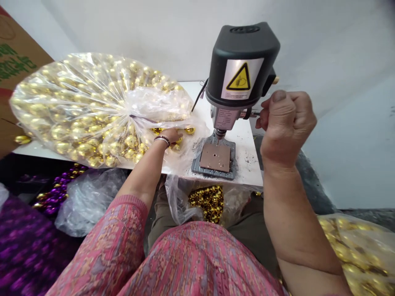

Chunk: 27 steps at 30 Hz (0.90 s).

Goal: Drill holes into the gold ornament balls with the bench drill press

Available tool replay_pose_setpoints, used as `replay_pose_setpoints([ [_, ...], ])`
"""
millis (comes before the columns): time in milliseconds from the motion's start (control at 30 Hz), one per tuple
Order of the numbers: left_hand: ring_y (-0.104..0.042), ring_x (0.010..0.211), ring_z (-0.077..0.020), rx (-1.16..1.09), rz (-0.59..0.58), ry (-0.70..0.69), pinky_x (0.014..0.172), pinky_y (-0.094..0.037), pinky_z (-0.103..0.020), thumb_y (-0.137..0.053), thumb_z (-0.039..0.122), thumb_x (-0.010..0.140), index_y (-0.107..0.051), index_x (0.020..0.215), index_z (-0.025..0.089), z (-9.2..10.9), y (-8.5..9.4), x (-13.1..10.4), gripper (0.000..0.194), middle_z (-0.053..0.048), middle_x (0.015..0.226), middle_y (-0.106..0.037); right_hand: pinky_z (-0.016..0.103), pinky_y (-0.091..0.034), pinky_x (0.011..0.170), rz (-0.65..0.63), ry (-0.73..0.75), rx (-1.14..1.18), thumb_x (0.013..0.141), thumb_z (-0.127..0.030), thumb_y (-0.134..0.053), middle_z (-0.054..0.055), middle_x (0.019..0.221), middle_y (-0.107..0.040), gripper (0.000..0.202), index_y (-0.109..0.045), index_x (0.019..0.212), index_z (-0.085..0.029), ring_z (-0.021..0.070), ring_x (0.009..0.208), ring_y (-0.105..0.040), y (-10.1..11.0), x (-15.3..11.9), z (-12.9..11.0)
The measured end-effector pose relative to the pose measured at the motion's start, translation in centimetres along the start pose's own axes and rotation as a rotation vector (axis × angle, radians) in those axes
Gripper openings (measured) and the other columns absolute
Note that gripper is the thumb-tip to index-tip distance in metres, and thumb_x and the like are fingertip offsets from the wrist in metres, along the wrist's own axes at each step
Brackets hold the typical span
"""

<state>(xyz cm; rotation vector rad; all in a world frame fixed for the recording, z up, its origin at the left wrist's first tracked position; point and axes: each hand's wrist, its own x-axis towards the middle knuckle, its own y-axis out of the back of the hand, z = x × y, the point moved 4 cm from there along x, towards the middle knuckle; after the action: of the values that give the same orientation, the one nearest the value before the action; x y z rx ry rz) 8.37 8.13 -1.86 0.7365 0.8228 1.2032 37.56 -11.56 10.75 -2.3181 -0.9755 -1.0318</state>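
Note:
A small bench drill press (242, 68) with a black motor housing and a yellow warning triangle stands on the white table. My right hand (285, 123) is closed around its feed handle (254, 114) on the right side. Below the chuck (220, 133), a brown square plate (215, 157) with a hole in it lies on the grey base (226, 176). My left hand (170, 135), a bracelet at the wrist, reaches into the mouth of a big clear plastic bag (160, 102) full of shiny gold balls (88, 149). Plastic and balls hide most of its fingers.
Dark shavings lie around the drill base on the white table (247, 174). Below the table edge, an open bag holds gold pieces (210, 201). Purple balls (58, 191) and crumpled plastic (89, 201) are at left, a cardboard box (18, 61) behind. Another bag of gold balls (354, 250) sits at right.

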Motion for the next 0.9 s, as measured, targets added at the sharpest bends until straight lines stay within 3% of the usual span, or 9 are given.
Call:
replay_pose_setpoints([
  [67, -0.082, 0.100, -0.0317, 0.128, -0.106, 0.098, 0.089, -0.063, -0.035, -0.089, 0.036, 0.088, -0.084, 0.104, 0.020, 0.8, -0.3, -0.4, 0.023, -0.012, 0.095, -0.085, 0.026, -0.048, 0.071, -0.020, 0.006, -0.008, 0.109, -0.082, -0.057, -0.004, 0.082, -0.058, 0.066, -0.058, 0.090, -0.019, 0.0048, 0.069, -0.048, 0.0, 0.0, 0.0],
  [133, -0.080, 0.092, -0.0273, 0.098, -0.130, 0.122, 0.081, -0.061, -0.032, -0.088, 0.035, 0.090, -0.084, 0.109, 0.020, 1.7, -0.2, -1.3, 0.024, -0.009, 0.097, -0.085, 0.025, -0.051, 0.074, -0.036, 0.005, -0.011, 0.111, -0.078, -0.055, -0.004, 0.085, -0.057, 0.062, -0.059, 0.093, -0.019, 0.0047, 0.072, -0.050, 0.0, -0.1, 0.0],
  [300, -0.073, 0.074, -0.0158, -0.525, -0.185, 0.099, 0.073, -0.059, -0.026, -0.078, 0.041, 0.105, -0.078, 0.103, 0.020, 3.2, -0.7, -4.5, 0.021, -0.005, 0.086, -0.078, 0.024, -0.050, 0.073, -0.030, 0.006, -0.005, 0.114, -0.074, -0.054, -0.004, 0.084, -0.057, 0.057, -0.060, 0.095, -0.020, 0.0042, 0.071, -0.050, 0.0, -0.3, 0.3],
  [467, -0.081, 0.080, -0.0153, -0.902, -0.446, 0.033, 0.077, -0.063, -0.027, -0.092, 0.034, 0.095, -0.074, 0.124, 0.019, 4.6, -3.5, -7.5, 0.037, -0.006, 0.105, -0.084, 0.025, -0.050, 0.077, -0.018, 0.040, -0.013, 0.115, -0.071, -0.053, -0.003, 0.087, -0.057, 0.055, -0.059, 0.098, -0.019, 0.0045, 0.073, -0.051, -0.1, -0.4, 0.4],
  [633, -0.071, 0.067, -0.0092, -0.783, -0.436, -0.028, 0.060, -0.047, -0.019, -0.097, 0.031, 0.094, -0.073, 0.124, 0.019, 6.1, -5.6, -8.7, 0.040, -0.002, 0.096, -0.082, 0.027, -0.047, 0.074, -0.047, 0.070, -0.053, 0.113, -0.078, -0.050, -0.004, 0.080, -0.055, 0.063, -0.057, 0.092, -0.019, 0.0046, 0.068, -0.047, -0.1, 0.3, 0.2],
  [767, -0.065, 0.065, -0.0087, -0.736, -0.373, -0.098, 0.065, -0.051, -0.022, -0.099, 0.025, 0.090, -0.071, 0.127, 0.019, 7.1, -6.9, -8.9, 0.046, 0.002, 0.090, -0.079, 0.027, -0.045, 0.072, -0.119, 0.070, -0.064, 0.110, -0.085, -0.047, -0.004, 0.079, -0.052, 0.069, -0.055, 0.091, -0.019, 0.0050, 0.067, -0.044, -0.2, 1.8, 0.1],
  [900, -0.065, 0.069, -0.0103, -0.689, -0.334, -0.109, 0.070, -0.053, -0.025, -0.100, 0.021, 0.086, -0.071, 0.123, 0.020, 7.3, -8.0, -8.8, 0.047, 0.002, 0.094, -0.078, 0.026, -0.044, 0.069, -0.141, 0.012, -0.057, 0.117, -0.065, -0.055, -0.004, 0.076, -0.049, 0.053, -0.050, 0.087, -0.021, 0.0059, 0.067, -0.044, -0.5, 2.5, -0.4],
])
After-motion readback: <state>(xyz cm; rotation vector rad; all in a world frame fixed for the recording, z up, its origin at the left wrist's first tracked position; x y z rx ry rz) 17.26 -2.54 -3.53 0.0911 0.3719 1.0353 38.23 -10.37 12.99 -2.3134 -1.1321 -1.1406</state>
